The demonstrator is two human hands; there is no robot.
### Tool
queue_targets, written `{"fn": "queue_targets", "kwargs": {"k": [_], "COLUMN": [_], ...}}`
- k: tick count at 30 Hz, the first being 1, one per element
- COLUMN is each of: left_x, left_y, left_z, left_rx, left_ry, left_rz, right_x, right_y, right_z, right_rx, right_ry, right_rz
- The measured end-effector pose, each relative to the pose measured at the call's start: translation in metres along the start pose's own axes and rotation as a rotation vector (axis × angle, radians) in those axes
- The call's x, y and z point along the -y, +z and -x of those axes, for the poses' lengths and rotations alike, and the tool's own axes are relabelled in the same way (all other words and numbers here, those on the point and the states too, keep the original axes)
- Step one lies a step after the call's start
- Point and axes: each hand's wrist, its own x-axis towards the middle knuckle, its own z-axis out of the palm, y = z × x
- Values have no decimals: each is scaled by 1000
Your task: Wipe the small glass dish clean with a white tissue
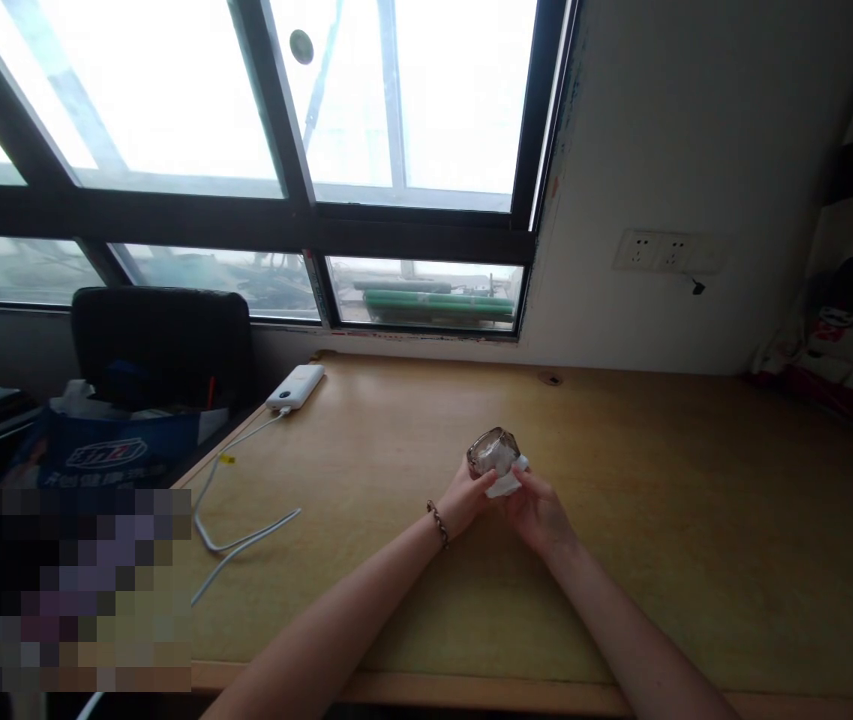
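Note:
Over the middle of the table, a small brownish see-through glass bowl or cup (pixel 493 450) is tilted with its opening partly toward me. My left hand (pixel 465 500), with a beaded bracelet at the wrist, is closed around its left side, the thumb at the near rim. At its lower right my right hand (pixel 538 505) is closed on a white tissue (pixel 502 484), which lies against the glass. Some of the fingers of both hands are hidden behind the glass and the tissue.
A white power bank (pixel 296 387) with a white cable (pixel 225 548) lies at the table's (pixel 696 500) left edge. To the left stand a black chair (pixel 163 335) and a blue bag (pixel 107 445). Wall sockets (pixel 666 252) are behind, right of the window.

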Motion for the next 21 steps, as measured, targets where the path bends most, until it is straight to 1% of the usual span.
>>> {"fn": "queue_targets", "kwargs": {"k": [2, 4, 6, 8, 11, 13, 15, 17, 19, 21], "left_x": [-3, -6, -10, -14, -19, -19, -18, -15, -13, -11], "left_y": [-1, -2, 0, 3, 8, 10, 9, 6, 2, -1], "left_z": [-2, -3, -4, -3, 1, 3, 4, 4, 3, 2], "left_rx": [-38, -51, -29, 26, 126, 155, 143, 118, 89, 41], "left_ry": [49, 87, 90, 55, -32, -77, -120, -182, -235, -234], "left_rz": [-7, -23, -35, -40, -52, -69, -103, -145, -171, -141], "right_x": [3, 6, 9, 9, 8, 8, 8, 9, 11, 13], "right_y": [0, -1, -2, -6, -12, -16, -20, -21, -21, -19], "right_z": [0, 0, -1, -2, -6, -8, -10, -11, -11, -10], "right_rx": [-26, -38, -44, -60, -142, -210, -254, -270, -273, -247], "right_ry": [52, 106, 148, 159, 111, 84, 59, 31, -14, -41], "right_rz": [-27, -42, -37, -27, -24, -30, -47, -74, -98, -105]}}
